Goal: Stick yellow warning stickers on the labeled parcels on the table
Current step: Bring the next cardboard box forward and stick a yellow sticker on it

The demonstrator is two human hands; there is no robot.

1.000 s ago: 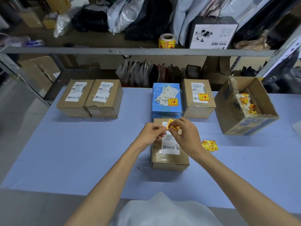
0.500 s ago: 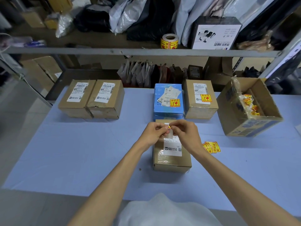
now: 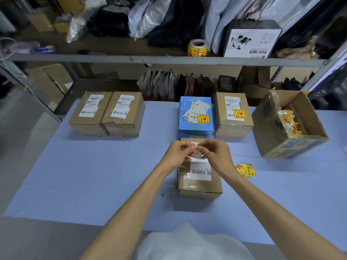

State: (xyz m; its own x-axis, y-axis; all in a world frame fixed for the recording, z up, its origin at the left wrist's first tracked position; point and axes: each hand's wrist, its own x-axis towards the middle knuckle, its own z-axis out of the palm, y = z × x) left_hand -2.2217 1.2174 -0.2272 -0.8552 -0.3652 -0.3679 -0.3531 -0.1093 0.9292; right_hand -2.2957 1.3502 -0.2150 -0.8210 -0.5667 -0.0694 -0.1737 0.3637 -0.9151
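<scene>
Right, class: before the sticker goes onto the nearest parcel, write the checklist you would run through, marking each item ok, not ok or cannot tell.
1. The sticker is pinched by the left hand and the right hand: ok.
2. Its backing is fully peeled off: cannot tell.
3. The nearest parcel lies label up: ok.
4. The visible part of that label is bare of stickers: ok.
5. The spare stickers lie on the table beside the right hand: ok.

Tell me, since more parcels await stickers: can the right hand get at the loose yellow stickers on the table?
Probably yes: the loose stickers lie uncovered beside the right hand, nothing between, though it pinches a sticker.
</scene>
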